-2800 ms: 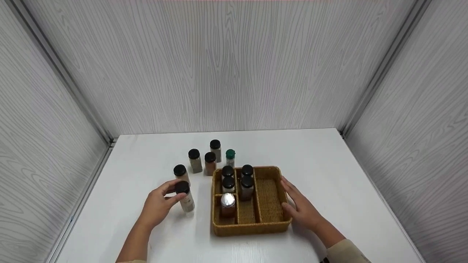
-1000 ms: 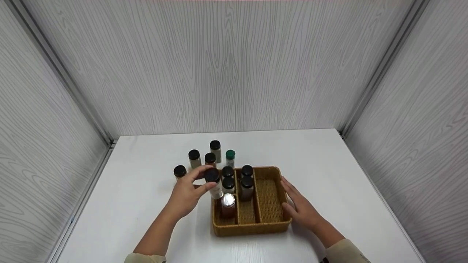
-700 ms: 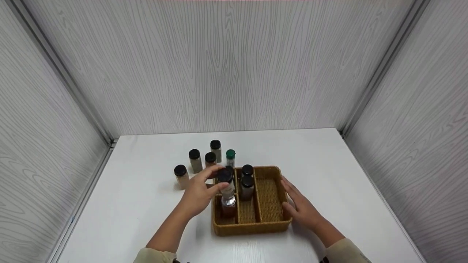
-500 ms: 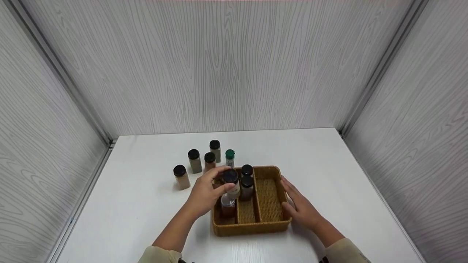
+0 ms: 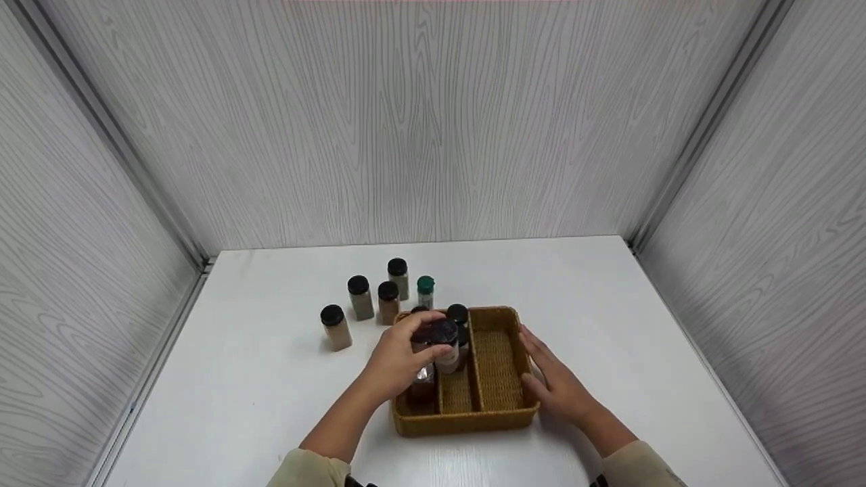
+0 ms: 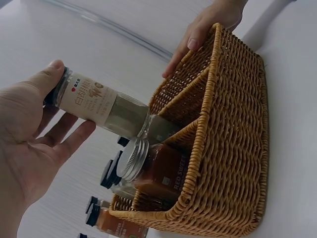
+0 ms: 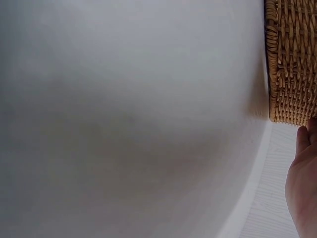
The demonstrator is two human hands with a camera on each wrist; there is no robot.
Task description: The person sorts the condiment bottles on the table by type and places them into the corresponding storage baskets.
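Jar (image 6: 106, 107), white label, red logo, unreadable.

head: high, looking down toward 12 o'clock, far.
wrists: close, low; all share the basket (image 5: 467, 421).

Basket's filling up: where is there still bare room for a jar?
The wicker basket's right compartment is empty; the middle one is free at its near end. The left compartment is crowded under the left hand.

Rough woven wicker basket (image 5: 467, 418), glossy glass jar (image 6: 119, 111)
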